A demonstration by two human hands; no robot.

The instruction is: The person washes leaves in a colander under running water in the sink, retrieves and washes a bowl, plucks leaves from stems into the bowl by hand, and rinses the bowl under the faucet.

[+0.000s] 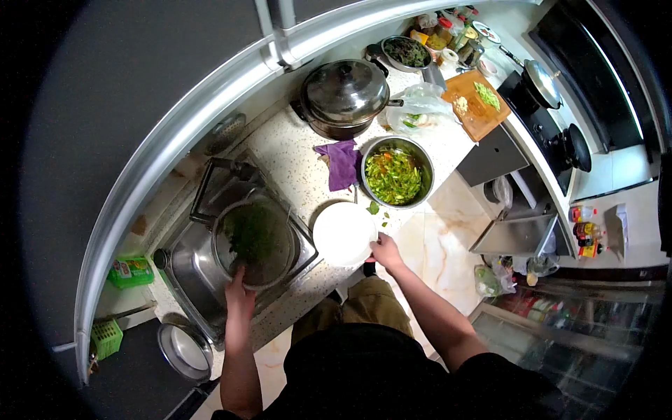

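Note:
My left hand [240,292] is at the near rim of a round grey basin [285,269] over the sink, its fingers closed on the edge. Dark leafy greens [250,234] lie in the basin; whether it is solid or mesh I cannot tell. My right hand [384,253] grips the right edge of a white round dish [343,235] above the counter's front edge. Just beyond the dish stands a steel pot [397,173] full of chopped green vegetables with some orange bits. A purple cloth [343,165] lies to the left of this pot.
The steel sink [199,280] and faucet are at left. Behind sit a lidded pot [345,98], a plastic bag [420,108] and a bowl of dark leaves [407,53]. A cutting board [477,105] with chopped pieces lies near the stove [542,122]. A metal bowl [185,350] is at lower left.

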